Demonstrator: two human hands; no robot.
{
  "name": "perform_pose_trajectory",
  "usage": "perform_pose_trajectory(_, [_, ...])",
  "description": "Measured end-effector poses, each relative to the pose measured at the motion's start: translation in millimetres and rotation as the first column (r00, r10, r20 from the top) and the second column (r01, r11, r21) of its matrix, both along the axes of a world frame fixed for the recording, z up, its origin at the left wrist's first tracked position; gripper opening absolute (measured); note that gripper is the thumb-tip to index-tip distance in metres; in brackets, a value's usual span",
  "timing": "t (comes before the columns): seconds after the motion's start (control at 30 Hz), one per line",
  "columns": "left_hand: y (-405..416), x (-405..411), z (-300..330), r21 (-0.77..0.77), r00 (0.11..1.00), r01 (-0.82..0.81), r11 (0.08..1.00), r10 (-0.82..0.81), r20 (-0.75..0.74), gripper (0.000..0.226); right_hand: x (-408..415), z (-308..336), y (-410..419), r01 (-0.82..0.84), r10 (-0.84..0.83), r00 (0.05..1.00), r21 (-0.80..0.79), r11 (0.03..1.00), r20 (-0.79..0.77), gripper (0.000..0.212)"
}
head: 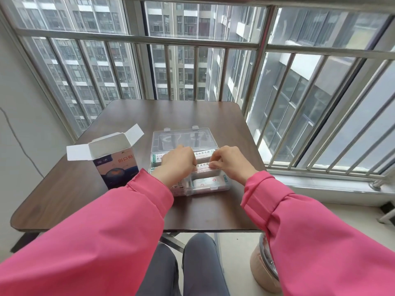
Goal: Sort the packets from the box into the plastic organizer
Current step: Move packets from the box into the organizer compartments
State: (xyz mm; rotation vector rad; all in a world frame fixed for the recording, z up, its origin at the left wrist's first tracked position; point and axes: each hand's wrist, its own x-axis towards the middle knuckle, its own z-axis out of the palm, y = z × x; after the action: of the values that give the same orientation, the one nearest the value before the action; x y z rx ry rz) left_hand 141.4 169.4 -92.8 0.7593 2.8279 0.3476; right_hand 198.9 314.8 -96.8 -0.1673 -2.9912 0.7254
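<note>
A clear plastic organizer (222,184) sits mid-table with its lid (181,138) standing open behind it. White packets with green print lie in its compartments; one (208,182) shows in the near right section. Both hands hover over the middle row. My left hand (177,163) and my right hand (228,162) pinch the two ends of a stack of packets (203,167) held flat over the middle compartment. The dark blue cardboard box (116,167) stands to the left with its flaps open; its inside is hidden.
The brown table (85,189) has rounded corners and stands close to a metal window railing (299,116) at the back and right. A pink lidded container (264,268) sits on the floor at lower right. My knees are under the near edge.
</note>
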Motion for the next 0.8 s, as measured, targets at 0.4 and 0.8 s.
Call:
perform_pose_trajectory(0.4, [-6, 0, -2, 0.175, 0.998, -0.037, 0.984, 0.026, 0.061, 0.024, 3, 6, -5, -0.002, 0.001, 0.999, 0.034, 0.999, 0.032, 0.019])
perform_pose_trajectory(0.8, [-10, 0, 6, 0.222, 1.000, -0.013, 0.975, 0.010, 0.012, 0.021, 4, 11, -11, -0.024, 0.024, 1.000, 0.025, 0.999, -0.003, 0.018])
